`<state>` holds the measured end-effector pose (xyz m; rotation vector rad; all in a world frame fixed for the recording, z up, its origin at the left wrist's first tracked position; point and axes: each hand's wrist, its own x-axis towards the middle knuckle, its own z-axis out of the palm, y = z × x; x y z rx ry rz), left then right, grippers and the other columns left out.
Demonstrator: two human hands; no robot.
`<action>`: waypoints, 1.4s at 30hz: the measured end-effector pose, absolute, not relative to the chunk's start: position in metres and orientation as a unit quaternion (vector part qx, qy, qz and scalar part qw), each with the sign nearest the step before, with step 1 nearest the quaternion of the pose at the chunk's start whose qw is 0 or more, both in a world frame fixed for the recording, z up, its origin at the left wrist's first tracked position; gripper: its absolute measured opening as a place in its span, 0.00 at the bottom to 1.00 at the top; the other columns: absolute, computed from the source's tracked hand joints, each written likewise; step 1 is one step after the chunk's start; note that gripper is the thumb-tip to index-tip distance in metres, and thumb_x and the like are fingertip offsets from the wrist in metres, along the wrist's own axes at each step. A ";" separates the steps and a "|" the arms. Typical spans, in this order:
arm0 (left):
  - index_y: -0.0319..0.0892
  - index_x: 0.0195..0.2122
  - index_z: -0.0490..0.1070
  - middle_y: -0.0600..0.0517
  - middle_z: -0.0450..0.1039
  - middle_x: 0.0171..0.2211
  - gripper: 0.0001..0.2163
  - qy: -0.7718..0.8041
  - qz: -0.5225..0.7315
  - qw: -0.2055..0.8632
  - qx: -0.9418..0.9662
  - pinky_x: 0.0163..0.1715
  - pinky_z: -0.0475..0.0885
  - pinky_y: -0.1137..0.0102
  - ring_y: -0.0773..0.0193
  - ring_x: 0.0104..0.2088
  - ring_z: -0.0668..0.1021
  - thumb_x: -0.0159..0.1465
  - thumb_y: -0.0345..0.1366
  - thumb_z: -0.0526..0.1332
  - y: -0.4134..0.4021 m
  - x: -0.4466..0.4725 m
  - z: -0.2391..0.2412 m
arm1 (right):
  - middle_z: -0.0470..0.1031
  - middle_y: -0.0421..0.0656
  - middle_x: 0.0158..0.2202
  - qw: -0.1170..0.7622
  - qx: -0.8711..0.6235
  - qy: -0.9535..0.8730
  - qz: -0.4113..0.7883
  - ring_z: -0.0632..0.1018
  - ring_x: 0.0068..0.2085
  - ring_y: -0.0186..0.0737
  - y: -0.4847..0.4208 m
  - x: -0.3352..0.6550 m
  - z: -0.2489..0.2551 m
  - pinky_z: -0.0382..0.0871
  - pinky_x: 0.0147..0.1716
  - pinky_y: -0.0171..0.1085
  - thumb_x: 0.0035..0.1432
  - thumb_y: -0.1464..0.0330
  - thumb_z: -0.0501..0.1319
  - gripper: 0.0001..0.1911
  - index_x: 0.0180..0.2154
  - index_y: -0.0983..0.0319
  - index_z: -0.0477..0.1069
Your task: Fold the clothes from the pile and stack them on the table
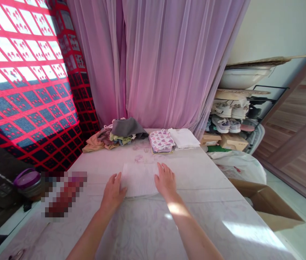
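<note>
A flat white rectangle with fine lines (pixel 140 179) lies on the table in front of me; whether it is folded cloth or paper I cannot tell. At its left edge rests my left hand (pixel 114 190), thumb and fingers apart. My right hand (pixel 166 180) lies open over its right edge, fingers slightly spread. Farther back sits a folded stack topped by a heart-print cloth (pixel 162 140). Right beside that stack is a white folded pile (pixel 185 138). To the back left is a loose heap of clothes (pixel 128 129), with a dark grey piece on top.
The table wears a pale floral cover (pixel 196 224). Purple curtains (pixel 164 65) hang behind it. On the right stand a shoe rack with sneakers (pixel 225 124) and an open cardboard box (pixel 267 202). A purple-lidded tub (pixel 28 180) and a blurred-out patch are at left.
</note>
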<state>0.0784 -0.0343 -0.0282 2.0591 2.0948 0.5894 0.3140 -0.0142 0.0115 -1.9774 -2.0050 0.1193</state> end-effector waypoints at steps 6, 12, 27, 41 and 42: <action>0.38 0.62 0.60 0.40 0.56 0.66 0.24 0.596 0.180 0.017 0.783 0.62 0.56 0.50 0.47 0.66 0.58 0.67 0.42 0.50 -0.037 0.127 -0.043 | 0.54 0.48 0.67 0.090 -0.605 -0.790 0.028 0.54 0.67 0.48 0.001 0.299 -0.004 0.42 0.63 0.55 0.65 0.60 0.50 0.26 0.62 0.57 0.60; 0.40 0.66 0.53 0.42 0.52 0.67 0.30 0.572 0.170 0.017 0.802 0.64 0.55 0.51 0.49 0.67 0.55 0.66 0.49 0.51 -0.040 0.135 -0.056 | 0.53 0.49 0.68 0.048 -0.620 -0.783 0.035 0.53 0.67 0.50 0.009 0.305 -0.023 0.46 0.61 0.56 0.66 0.58 0.48 0.27 0.64 0.57 0.57; 0.42 0.63 0.59 0.44 0.59 0.65 0.24 0.551 0.217 0.028 0.806 0.63 0.56 0.54 0.54 0.65 0.60 0.69 0.46 0.45 -0.049 0.102 -0.054 | 0.55 0.49 0.67 0.021 -0.627 -0.778 0.026 0.53 0.67 0.49 0.009 0.292 0.004 0.41 0.62 0.59 0.66 0.61 0.49 0.23 0.59 0.58 0.65; 0.43 0.46 0.74 0.44 0.75 0.43 0.12 0.758 0.126 0.038 0.639 0.46 0.68 0.62 0.53 0.45 0.74 0.65 0.37 0.54 0.002 0.012 -0.012 | 0.64 0.47 0.62 0.152 -0.604 -0.782 0.013 0.61 0.63 0.45 -0.008 0.250 -0.029 0.48 0.62 0.49 0.65 0.64 0.50 0.21 0.57 0.57 0.67; 0.44 0.43 0.75 0.45 0.75 0.41 0.11 0.760 0.118 0.041 0.638 0.45 0.68 0.63 0.54 0.44 0.74 0.65 0.38 0.54 0.006 0.012 -0.010 | 0.65 0.47 0.62 0.151 -0.604 -0.783 0.012 0.62 0.63 0.45 -0.008 0.250 -0.029 0.48 0.62 0.49 0.65 0.64 0.50 0.21 0.57 0.57 0.67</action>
